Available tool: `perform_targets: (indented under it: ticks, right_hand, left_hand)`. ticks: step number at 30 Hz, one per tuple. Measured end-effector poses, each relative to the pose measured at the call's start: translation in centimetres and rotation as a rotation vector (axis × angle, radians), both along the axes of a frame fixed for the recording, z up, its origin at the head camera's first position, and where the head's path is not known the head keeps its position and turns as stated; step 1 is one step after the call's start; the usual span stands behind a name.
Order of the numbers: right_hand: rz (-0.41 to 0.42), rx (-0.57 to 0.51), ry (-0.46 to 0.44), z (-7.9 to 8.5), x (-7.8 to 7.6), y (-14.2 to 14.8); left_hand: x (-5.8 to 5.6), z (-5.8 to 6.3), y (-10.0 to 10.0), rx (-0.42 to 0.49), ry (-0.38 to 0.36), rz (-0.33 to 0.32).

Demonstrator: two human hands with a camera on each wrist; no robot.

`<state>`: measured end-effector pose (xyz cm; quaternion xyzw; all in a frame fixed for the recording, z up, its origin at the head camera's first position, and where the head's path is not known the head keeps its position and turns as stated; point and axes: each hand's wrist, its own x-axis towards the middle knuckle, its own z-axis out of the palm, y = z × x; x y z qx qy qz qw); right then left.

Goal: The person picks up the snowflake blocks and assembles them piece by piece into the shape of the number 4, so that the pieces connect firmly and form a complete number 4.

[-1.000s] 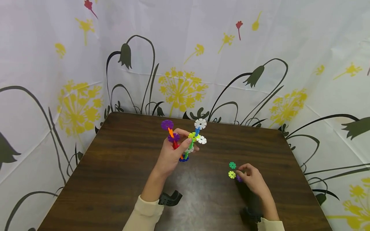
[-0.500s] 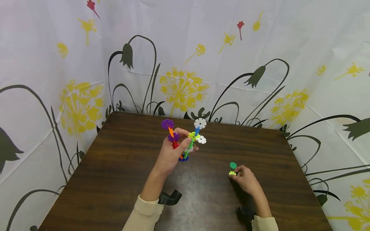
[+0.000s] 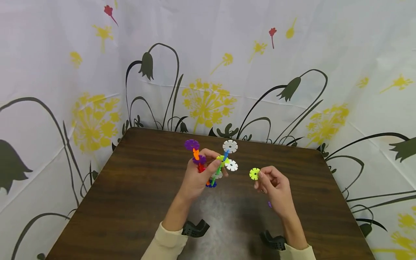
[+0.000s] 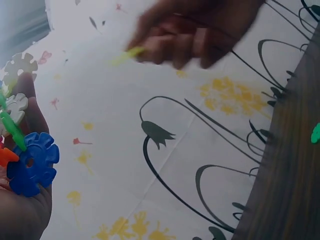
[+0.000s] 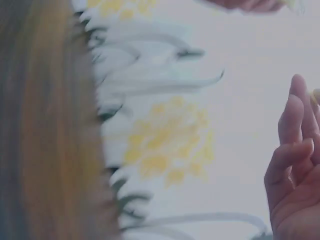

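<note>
My left hand (image 3: pixel 195 178) grips a built chain of notched plastic discs (image 3: pixel 201 159), raised above the table. Two purple discs with an orange one between them stand up on its left side. On the right side are green and yellow-green pieces, a blue piece and white discs (image 3: pixel 231 165). A dark blue disc (image 4: pixel 44 150) shows at the lower end in the left wrist view. To the right, my right hand (image 3: pixel 278 187) pinches a yellow notched disc (image 3: pixel 254 173) between thumb and fingers, held off the table and apart from the chain.
A purple disc (image 3: pixel 269 204) lies on the brown wooden table (image 3: pixel 136 187), partly hidden by my right hand. A green disc (image 4: pixel 315 133) lies on the table at the left wrist view's edge. Behind the table hangs a white flower-patterned curtain (image 3: pixel 247 79).
My right hand moved from beside the purple disc to the yellow disc, took it and lifted it up toward the chain. My left hand holds the chain in nearly the same place.
</note>
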<state>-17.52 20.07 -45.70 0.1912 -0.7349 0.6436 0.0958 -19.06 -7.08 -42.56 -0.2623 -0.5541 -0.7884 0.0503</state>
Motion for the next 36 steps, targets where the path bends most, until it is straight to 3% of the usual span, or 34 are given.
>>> perform_targets:
  ticks: [4,8,18,25,30,36]
  right_hand:
    - [0.025,-0.066,0.16,2.6,1.0,-2.0]
    - [0.015,-0.075,0.21,3.9,1.5,-3.4]
    - [-0.001,-0.088,0.22,4.2,1.6,-4.8]
    - [-0.064,-0.008,0.222,4.3,2.0,-5.5]
    - [-0.11,0.042,0.229,4.6,2.2,-5.6]
    - [-0.157,0.065,0.224,4.9,2.4,-6.0]
  left_hand:
    - [0.2,0.1,0.5,0.039,0.019,-0.03]
    - [0.2,0.0,0.8,0.04,0.021,-0.029]
    - [0.2,0.0,1.1,0.084,0.008,-0.025]
    - [0.2,0.0,0.8,0.108,0.026,-0.044]
    - [0.1,0.1,0.7,0.061,0.034,-0.06]
    - [0.0,0.5,0.3,-0.03,0.052,-0.022]
